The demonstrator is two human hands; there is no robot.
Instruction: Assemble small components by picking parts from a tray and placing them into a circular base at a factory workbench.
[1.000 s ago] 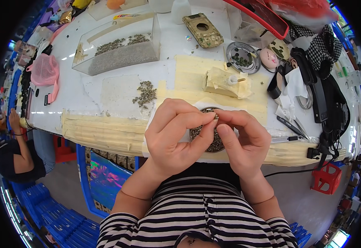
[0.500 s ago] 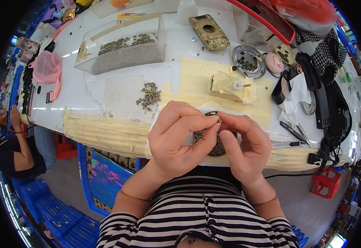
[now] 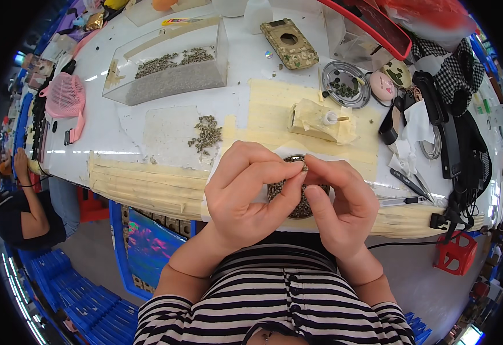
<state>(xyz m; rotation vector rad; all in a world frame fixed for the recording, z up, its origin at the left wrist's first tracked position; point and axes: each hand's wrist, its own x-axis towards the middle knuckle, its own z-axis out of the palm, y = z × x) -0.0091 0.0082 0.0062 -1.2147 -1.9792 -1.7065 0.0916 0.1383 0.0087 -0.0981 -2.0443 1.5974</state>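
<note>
Both hands are pinched together on 1 tiny metal piece (image 3: 304, 168): the left hand (image 3: 248, 195) closes thumb and forefinger on it from one side, the right hand (image 3: 340, 204) meets it fingertip to fingertip from the other. The piece sits right at the join of the fingers, held up just above a round dish (image 3: 297, 198) of small dark parts that lies at the near edge of the white table (image 3: 165, 129), mostly hidden behind the hands. What the piece is exactly, too small to tell.

Just beyond the hands, a loose heap of small grey-green parts (image 3: 206, 132) lies on the tabletop, and to its right a lump wrapped in tan tape (image 3: 315, 118) rests on a taped patch. Further back stands a clear plastic box (image 3: 168, 63) with more of the same parts inside. A round metal tray (image 3: 346, 84) holds a few dark bits at the far right. At the left edge, another person (image 3: 18, 201) sits well apart.
</note>
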